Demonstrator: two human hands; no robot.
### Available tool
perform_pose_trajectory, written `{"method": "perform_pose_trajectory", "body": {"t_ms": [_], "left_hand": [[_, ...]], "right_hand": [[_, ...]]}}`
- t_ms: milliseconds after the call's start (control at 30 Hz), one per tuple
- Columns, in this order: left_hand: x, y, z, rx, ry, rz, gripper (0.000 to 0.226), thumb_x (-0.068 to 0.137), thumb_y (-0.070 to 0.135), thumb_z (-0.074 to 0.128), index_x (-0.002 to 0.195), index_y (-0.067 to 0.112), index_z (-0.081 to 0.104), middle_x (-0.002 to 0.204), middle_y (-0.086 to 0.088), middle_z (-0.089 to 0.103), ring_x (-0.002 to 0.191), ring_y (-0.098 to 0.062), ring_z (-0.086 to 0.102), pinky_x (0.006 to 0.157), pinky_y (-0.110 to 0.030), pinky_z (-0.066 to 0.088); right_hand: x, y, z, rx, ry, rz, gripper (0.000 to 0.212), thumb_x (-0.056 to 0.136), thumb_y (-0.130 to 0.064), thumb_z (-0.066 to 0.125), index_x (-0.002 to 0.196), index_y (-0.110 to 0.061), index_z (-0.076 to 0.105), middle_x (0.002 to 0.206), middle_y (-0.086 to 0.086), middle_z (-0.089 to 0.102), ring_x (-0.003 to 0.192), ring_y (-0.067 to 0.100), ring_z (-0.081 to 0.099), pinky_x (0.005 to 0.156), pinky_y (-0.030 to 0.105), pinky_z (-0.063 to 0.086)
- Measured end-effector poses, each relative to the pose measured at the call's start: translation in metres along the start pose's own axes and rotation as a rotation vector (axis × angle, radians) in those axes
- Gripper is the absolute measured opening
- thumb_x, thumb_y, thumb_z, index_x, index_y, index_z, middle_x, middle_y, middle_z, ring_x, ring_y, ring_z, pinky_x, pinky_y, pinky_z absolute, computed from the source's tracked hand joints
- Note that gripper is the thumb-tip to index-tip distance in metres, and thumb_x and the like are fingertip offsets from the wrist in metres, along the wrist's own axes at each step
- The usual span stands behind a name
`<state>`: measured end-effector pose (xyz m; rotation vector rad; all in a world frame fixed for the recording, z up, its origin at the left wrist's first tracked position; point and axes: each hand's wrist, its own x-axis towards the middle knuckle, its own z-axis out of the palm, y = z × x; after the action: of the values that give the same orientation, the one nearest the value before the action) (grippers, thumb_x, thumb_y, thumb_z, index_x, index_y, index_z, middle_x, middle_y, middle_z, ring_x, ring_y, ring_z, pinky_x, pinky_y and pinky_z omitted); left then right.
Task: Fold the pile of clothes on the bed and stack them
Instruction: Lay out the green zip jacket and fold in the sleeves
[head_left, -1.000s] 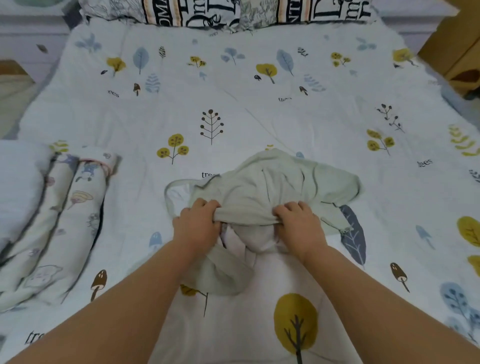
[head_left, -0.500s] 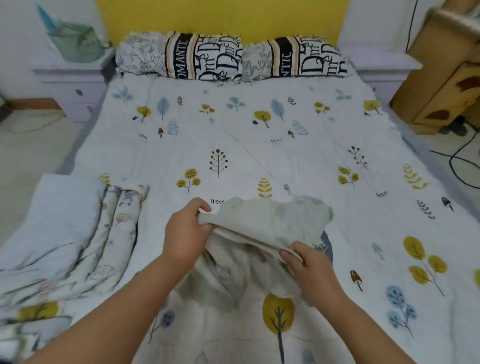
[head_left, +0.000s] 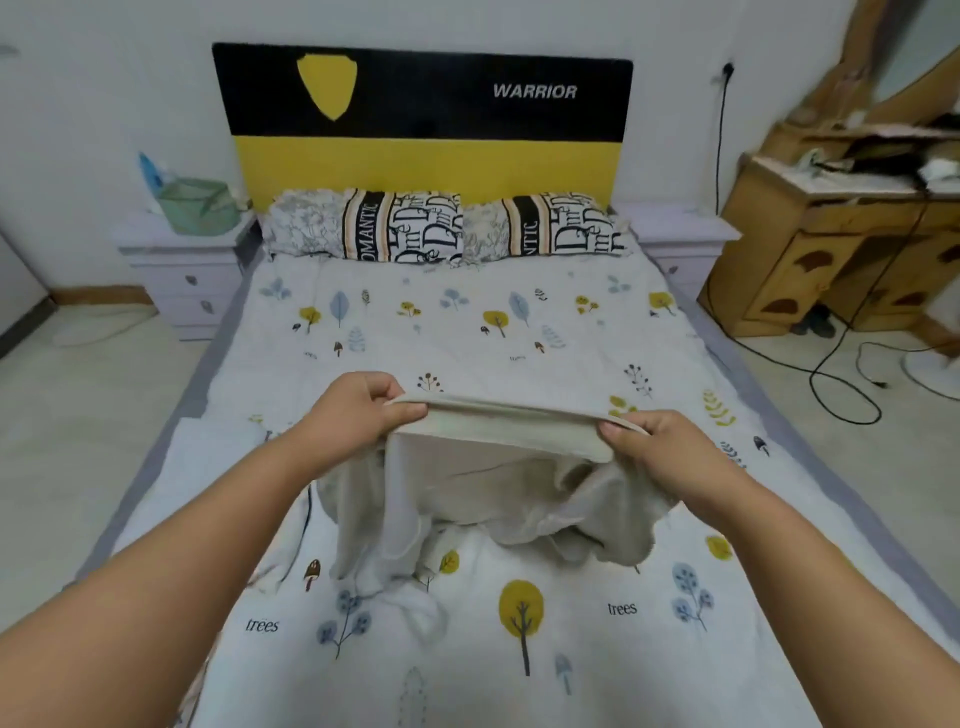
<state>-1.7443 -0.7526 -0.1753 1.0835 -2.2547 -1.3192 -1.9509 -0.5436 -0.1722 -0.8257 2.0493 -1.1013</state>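
While pinched taut between left grip and right grip, pale garment drooping onto bed.

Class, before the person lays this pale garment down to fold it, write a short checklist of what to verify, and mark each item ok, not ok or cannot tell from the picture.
1. Left hand pinches the top edge of the pale garment: ok.
2. Right hand pinches the same edge at the other end: ok.
3. Edge stretched fairly straight between the hands: ok.
4. Lower part hanging smooth: not ok, it is bunched and crumpled on the bedspread.
5. Bare bedspread beyond the hands to lay it flat: ok.
6. Which garment it is, front or back facing: cannot tell.
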Motion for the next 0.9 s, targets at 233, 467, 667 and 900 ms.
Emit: {"method": "perform_pose_trajectory", "body": {"t_ms": [233, 467, 667, 900], "left_hand": [[-0.046, 0.055, -0.045, -0.132, -0.029, 0.141, 0.016, 0.086, 0.011, 0.064, 0.084, 0.013, 0.048, 0.041, 0.009, 0.033, 0.036, -0.002, 0.027, 0.039, -0.013, 0.021], [-0.076, 0.120, -0.086, 0.454, -0.038, 0.294, 0.030, 0.064, 0.030, 0.083, 0.069, 0.014, 0.058, 0.059, -0.002, 0.051, 0.056, -0.013, 0.042, 0.051, -0.025, 0.026], [-0.095, 0.160, -0.107, 0.424, 0.257, 0.375, 0.017, 0.081, 0.021, 0.070, 0.068, 0.013, 0.063, 0.054, 0.004, 0.047, 0.053, -0.007, 0.039, 0.049, -0.024, 0.026], [-0.101, 0.122, -0.108, 0.262, -0.108, 0.145, 0.028, 0.074, 0.026, 0.076, 0.082, 0.013, 0.053, 0.063, 0.000, 0.046, 0.053, -0.011, 0.037, 0.048, -0.025, 0.026]], "right_hand": [[-0.050, -0.058, -0.035, 0.180, 0.112, 0.034, 0.013, 0.086, -0.012, 0.064, 0.080, -0.001, 0.066, 0.076, 0.016, 0.064, 0.066, 0.025, 0.057, 0.065, 0.033, 0.043], [-0.098, -0.131, -0.067, 0.275, 0.345, -0.118, 0.014, 0.082, -0.008, 0.069, 0.073, -0.010, 0.057, 0.066, 0.006, 0.058, 0.046, 0.011, 0.055, 0.046, 0.018, 0.045], [-0.132, -0.176, -0.081, 0.187, 0.406, -0.200, 0.011, 0.081, -0.017, 0.071, 0.079, -0.011, 0.062, 0.068, 0.004, 0.058, 0.057, 0.016, 0.052, 0.054, 0.026, 0.038], [-0.138, -0.150, -0.089, 0.285, 0.256, 0.021, 0.029, 0.081, 0.008, 0.056, 0.061, -0.010, 0.046, 0.061, 0.009, 0.047, 0.052, 0.018, 0.047, 0.044, 0.017, 0.045]]}}
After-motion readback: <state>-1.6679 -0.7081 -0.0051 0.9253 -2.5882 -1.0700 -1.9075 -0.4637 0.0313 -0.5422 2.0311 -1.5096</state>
